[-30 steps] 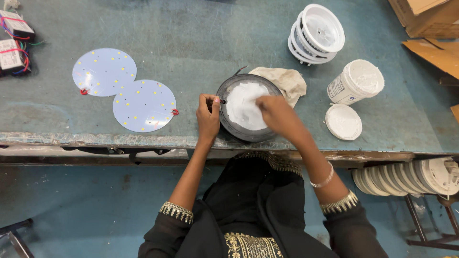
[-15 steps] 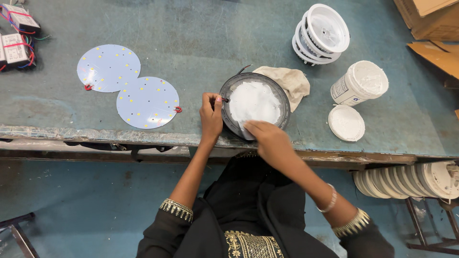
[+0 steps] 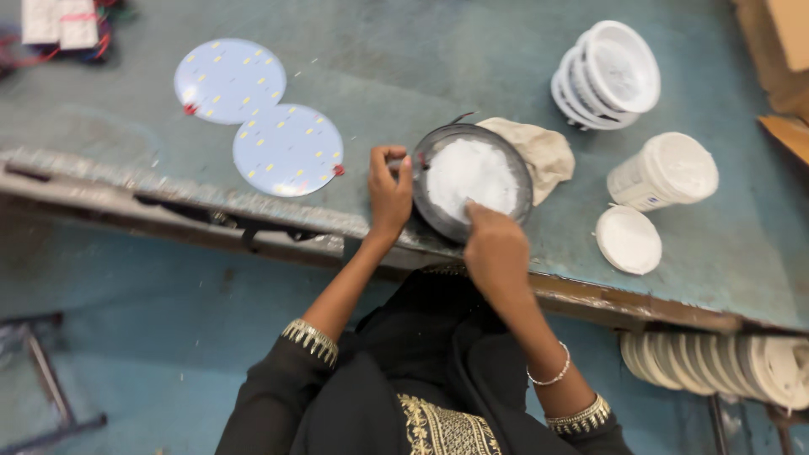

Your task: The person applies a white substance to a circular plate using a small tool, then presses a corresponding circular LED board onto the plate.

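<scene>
The round light fixture point(image 3: 472, 179), a dark ring with a white disc inside, lies on the desk point(image 3: 404, 76) between my hands: my left hand point(image 3: 389, 192) pinches something small at its left rim, and my right hand point(image 3: 495, 249) rests fingertips-down on its near edge, fingers curled. What my left fingers pinch is too small to make out. A beige cloth point(image 3: 543, 150) is partly hidden behind the fixture, and two round LED boards point(image 3: 286, 150) lie left of my left hand.
</scene>
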